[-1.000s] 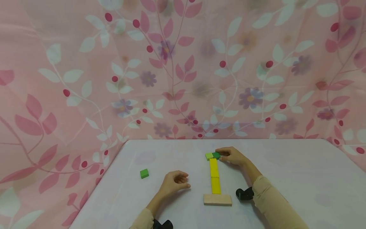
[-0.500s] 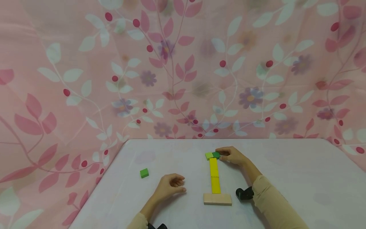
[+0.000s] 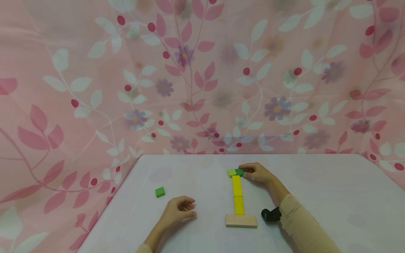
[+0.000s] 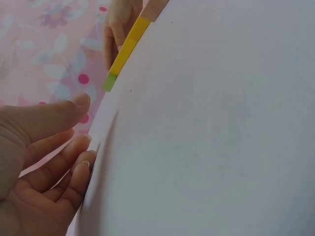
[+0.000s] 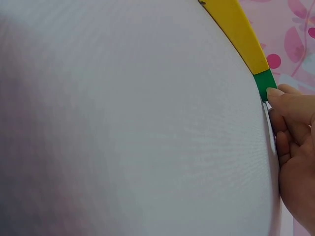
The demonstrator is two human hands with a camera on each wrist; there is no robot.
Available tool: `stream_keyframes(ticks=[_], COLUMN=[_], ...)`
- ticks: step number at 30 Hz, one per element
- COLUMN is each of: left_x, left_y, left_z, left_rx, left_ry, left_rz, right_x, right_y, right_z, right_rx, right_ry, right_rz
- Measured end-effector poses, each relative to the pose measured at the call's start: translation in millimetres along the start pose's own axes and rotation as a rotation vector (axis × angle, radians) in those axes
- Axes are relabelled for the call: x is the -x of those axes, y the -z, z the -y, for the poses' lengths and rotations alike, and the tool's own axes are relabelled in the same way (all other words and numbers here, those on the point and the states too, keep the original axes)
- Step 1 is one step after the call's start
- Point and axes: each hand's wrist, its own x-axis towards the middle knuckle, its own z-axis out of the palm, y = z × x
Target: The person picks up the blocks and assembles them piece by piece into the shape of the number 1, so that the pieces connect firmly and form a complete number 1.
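My right hand (image 3: 257, 173) pinches a dark green block (image 3: 239, 172) between thumb and fingers, and the right wrist view shows the thumb on the green block (image 5: 265, 83). Touching its left side is a light green block (image 3: 231, 172). Below this pair, two yellow blocks (image 3: 237, 186) run end to end down to a plain wooden plank (image 3: 241, 221) lying crosswise. My left hand (image 3: 178, 211) hovers over the table left of the yellow blocks, fingers loosely bent and holding nothing. In the left wrist view the left hand (image 4: 49, 157) also has nothing between thumb and fingers.
A single green block (image 3: 160, 192) lies on the left part of the white-covered table (image 3: 332, 211). Behind the table's far edge hangs a pink floral cloth (image 3: 202, 77). A black wrist device (image 3: 271, 214) is on the right forearm.
My left hand has drawn back to the left and toward me, away from the yellow blocks. The right hand stays at the dark green block, and the blocks have not moved.
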Motion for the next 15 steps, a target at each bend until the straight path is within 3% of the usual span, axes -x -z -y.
stream_keyframes(ticks=[3,10,15], left_x=[2.3,3.0,7.7], left_y=[2.9,9.0,15.7], left_z=[1.8,36.8,39.5], left_rx=[0.007,0.02,0.008], left_ry=[0.01,0.057,0.074], left_rz=[-0.009,-0.034,-0.056], right_x=[-0.4,-0.9,-0.7], right_y=[0,0,1], right_z=[-1,-1,-3], right_rx=[-0.009,-0.034,-0.037], right_ry=[-0.002,-0.003,-0.003], right_rz=[0.002,0.011,0.007])
